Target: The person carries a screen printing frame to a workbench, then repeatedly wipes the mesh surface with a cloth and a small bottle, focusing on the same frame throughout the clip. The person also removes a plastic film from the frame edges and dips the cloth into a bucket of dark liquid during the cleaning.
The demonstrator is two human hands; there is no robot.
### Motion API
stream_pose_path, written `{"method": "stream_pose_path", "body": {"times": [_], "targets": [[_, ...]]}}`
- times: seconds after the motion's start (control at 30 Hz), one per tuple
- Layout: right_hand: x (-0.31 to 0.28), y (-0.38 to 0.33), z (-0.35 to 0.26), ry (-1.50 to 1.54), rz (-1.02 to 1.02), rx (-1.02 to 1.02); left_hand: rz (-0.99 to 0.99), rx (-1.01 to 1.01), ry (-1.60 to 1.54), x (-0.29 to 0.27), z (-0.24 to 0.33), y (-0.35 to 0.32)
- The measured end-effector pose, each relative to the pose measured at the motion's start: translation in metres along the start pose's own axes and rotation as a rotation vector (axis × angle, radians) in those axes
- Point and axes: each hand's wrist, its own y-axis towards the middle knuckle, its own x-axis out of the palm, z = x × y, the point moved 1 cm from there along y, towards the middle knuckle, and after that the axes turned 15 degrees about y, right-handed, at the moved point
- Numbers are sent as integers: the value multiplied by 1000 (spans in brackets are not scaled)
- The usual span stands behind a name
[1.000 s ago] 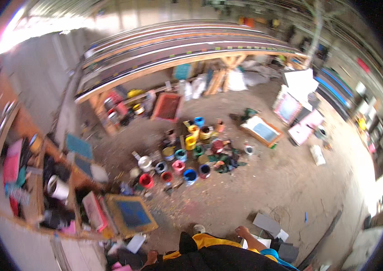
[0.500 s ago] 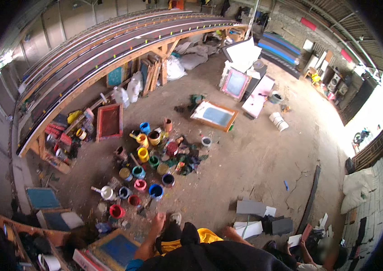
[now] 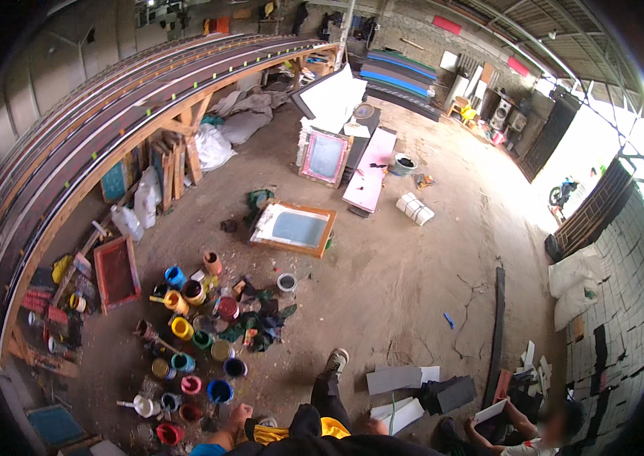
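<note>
My left hand [image 3: 240,416] hangs low beside my leg, its fingers curled in and nothing visible in them. Close by stand the paint pots, among them a blue pot [image 3: 220,391] and a red pot [image 3: 170,434]. My right hand [image 3: 374,428] is low on the other side, mostly cut off by my body and small, so its fingers do not show clearly. It is nearest to some white sheets [image 3: 404,415] and grey sheets [image 3: 394,379] on the floor. Neither hand visibly touches anything.
A wood-framed screen [image 3: 299,228] lies ahead on the floor. The long printing table [image 3: 185,83] runs along the left. At lower right a person [image 3: 523,425] sits holding a white sheet. A dark strip [image 3: 498,334] and a white bundle [image 3: 414,208] lie on the floor.
My view has swung right and up, so the pots and screen sit further left and lower. One foot has come forward in a step. Both hands stay low at my sides.
</note>
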Motion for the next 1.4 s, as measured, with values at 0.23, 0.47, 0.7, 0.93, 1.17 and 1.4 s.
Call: {"method": "stream_pose_path", "body": {"times": [0.23, 0.47, 0.7, 0.93, 1.17, 1.4], "targets": [[-59, 92, 57, 218, 82, 403, 115, 150, -40, -51, 208, 117], [-251, 235, -102, 513, 221, 204, 147, 371, -151, -98, 402, 201], [-334, 378, -189, 367, 157, 18, 84, 167, 25, -114, 457, 288], [-420, 473, -182, 77, -129, 99, 79, -28, 46, -110, 478, 414], [-517, 610, -253, 485, 275, 120, 219, 213, -40, -194, 647, 519], [-616, 797, -343, 452, 360, -17, 389, 191, -224, -274, 789, 639]]}}
